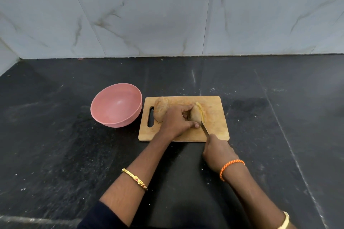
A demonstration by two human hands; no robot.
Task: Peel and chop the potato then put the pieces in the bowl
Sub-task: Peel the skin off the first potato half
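potato (195, 115) on board (214, 117), under left hand (176, 122), fingers curled round it | right hand (217, 152) grasps knife (204, 128), blade in potato | bowl (116, 105) left of board

Black counter (55, 135) (speckled) bears bowl (116, 106), board (216, 117).

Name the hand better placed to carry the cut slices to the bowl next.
Left. The left hand grips the potato nearer the pink bowl; the right hand holds the knife, farther from it.
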